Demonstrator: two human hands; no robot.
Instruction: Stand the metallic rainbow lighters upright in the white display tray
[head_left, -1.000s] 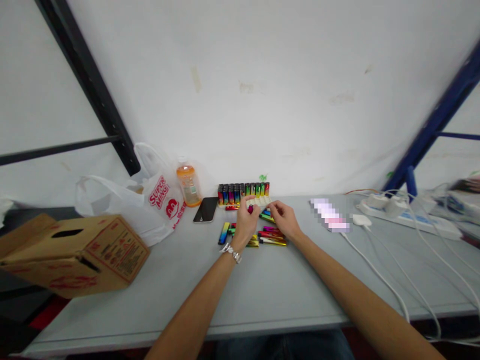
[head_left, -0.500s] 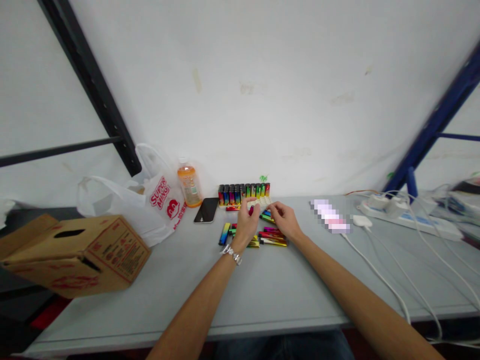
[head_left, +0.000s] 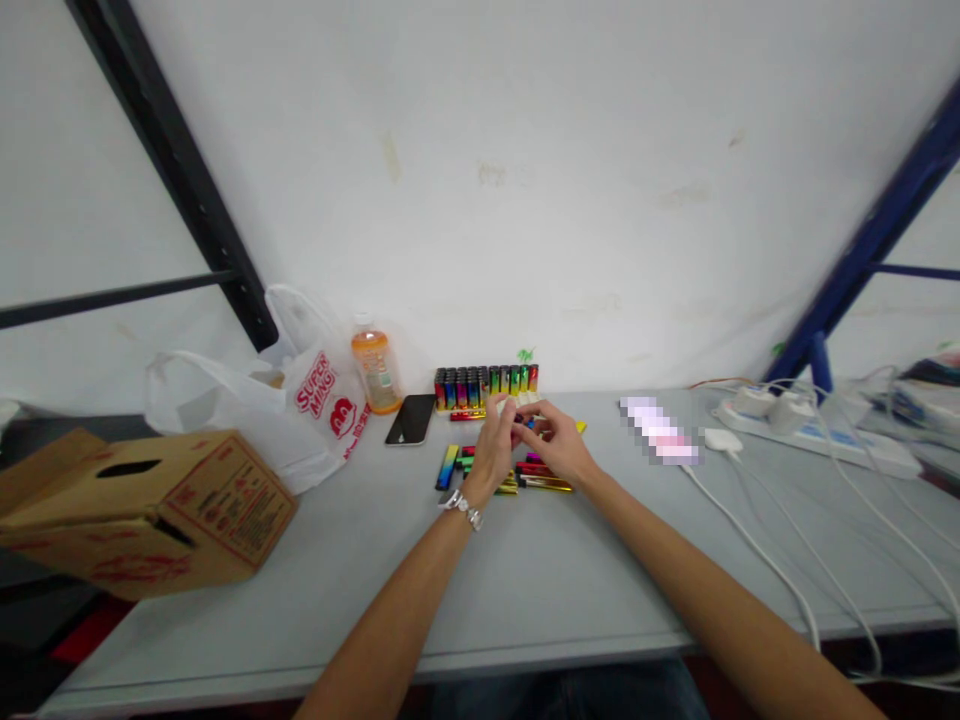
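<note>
My left hand (head_left: 495, 447) is closed in a loose grip, its contents mostly hidden; a dark sliver of a lighter (head_left: 519, 421) shows between the hands. My right hand (head_left: 561, 443) meets it, fingertips pinched at the same spot. Beneath and between both hands lie loose shiny lighters: a blue-yellow one (head_left: 448, 467) to the left and a gold one (head_left: 546, 483) near my right wrist. Behind the hands stands an upright block of lighters (head_left: 461, 388) with dark tops, and a row of green-to-red ones (head_left: 514, 379) adjoins it. A pale holder (head_left: 525, 400) is partly covered by my fingers.
Left on the grey table (head_left: 360, 590) are a cardboard box (head_left: 225, 510), a white plastic bag (head_left: 300, 440), an orange bottle (head_left: 376, 370) and a black phone (head_left: 411, 420). Rightward lie a lit phone (head_left: 660, 432), a power strip (head_left: 832, 435) and white cables (head_left: 757, 550).
My right hand has moved left and up from the lying lighters to my left hand, and their fingers now meet. The left hand has stayed nearly in place.
</note>
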